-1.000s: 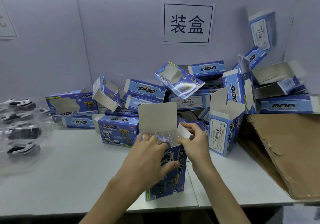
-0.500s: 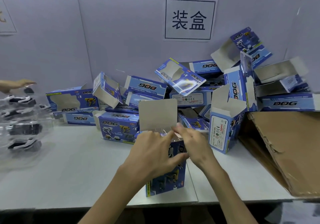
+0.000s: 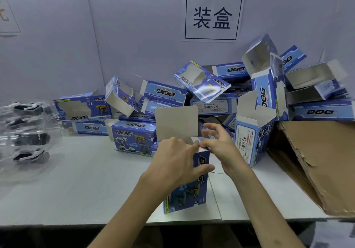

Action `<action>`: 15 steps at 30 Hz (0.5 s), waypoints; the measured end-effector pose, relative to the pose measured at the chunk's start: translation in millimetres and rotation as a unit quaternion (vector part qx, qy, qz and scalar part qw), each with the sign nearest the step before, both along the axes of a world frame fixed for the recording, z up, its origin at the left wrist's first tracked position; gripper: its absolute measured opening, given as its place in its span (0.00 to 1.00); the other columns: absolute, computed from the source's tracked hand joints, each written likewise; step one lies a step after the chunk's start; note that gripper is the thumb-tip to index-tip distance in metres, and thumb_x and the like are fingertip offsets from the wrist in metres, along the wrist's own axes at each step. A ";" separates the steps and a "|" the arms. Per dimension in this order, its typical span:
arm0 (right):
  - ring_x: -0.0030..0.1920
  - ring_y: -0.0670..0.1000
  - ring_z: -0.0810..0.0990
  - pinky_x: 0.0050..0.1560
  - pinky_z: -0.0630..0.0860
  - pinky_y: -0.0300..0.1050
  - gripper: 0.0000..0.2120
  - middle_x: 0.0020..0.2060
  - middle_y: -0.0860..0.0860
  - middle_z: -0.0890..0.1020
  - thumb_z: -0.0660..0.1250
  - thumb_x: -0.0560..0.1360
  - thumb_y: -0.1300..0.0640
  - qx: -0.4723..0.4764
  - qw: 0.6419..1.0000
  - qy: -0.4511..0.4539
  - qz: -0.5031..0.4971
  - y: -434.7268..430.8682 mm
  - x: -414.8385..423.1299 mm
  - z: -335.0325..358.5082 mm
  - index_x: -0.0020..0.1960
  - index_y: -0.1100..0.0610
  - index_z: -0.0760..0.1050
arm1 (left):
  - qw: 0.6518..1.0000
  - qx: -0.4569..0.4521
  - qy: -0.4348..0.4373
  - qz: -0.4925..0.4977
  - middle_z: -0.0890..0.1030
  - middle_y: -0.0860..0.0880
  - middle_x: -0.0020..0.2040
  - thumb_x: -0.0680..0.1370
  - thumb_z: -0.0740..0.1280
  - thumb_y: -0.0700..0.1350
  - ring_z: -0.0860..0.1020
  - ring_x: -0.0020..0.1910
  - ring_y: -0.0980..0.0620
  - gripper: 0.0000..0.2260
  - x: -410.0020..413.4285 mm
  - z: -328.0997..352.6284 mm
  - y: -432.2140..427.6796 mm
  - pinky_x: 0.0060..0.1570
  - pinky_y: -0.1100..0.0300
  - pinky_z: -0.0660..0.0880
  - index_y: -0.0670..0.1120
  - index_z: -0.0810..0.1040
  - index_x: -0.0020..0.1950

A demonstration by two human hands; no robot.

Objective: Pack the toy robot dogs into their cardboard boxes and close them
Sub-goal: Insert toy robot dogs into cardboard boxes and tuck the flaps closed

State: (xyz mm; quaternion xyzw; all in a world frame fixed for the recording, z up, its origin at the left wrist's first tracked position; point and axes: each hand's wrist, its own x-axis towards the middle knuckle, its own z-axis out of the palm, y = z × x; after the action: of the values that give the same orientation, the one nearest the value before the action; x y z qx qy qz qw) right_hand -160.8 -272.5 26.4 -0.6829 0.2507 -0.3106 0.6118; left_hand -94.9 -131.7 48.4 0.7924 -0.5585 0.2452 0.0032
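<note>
A blue DOG box [image 3: 192, 190] stands upright near the table's front edge, its grey top lid flap [image 3: 176, 124] raised. My left hand [image 3: 174, 163] grips the box's upper part, thumb across its front face. My right hand [image 3: 221, 148] is at the box's top right corner, thumb and forefinger pressing a small side flap inward, other fingers spread. The box's inside is hidden. Toy robot dogs in clear plastic shells [image 3: 28, 132] lie stacked at the far left.
Several empty blue DOG boxes [image 3: 165, 94] are heaped against the back wall; one open box [image 3: 251, 132] stands just right of my hands. A large brown carton [image 3: 322, 161] lies at the right. The white table [image 3: 76, 180] meets a front edge below.
My right hand has moved in from the box's right edge to its top corner, folding the side flap. A box has dropped onto the pile at the upper right.
</note>
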 end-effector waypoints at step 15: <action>0.55 0.57 0.77 0.53 0.72 0.50 0.25 0.54 0.55 0.81 0.49 0.84 0.41 -0.546 0.804 0.236 0.029 -2.0 117.3 119.3 0.54 0.56 0.80 | 1.000 -0.008 0.027 0.010 0.80 0.44 0.58 0.75 0.57 0.72 0.79 0.49 0.45 0.34 2.5 -13.8 1.4 0.39 0.56 0.63 0.54 0.66 0.75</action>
State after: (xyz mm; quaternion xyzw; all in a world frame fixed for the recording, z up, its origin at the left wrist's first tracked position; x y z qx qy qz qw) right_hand -43.5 -274.5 145.7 -0.9631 0.1571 -0.2073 0.0687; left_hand -92.4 -130.3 34.6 0.8043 -0.5480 0.2285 0.0222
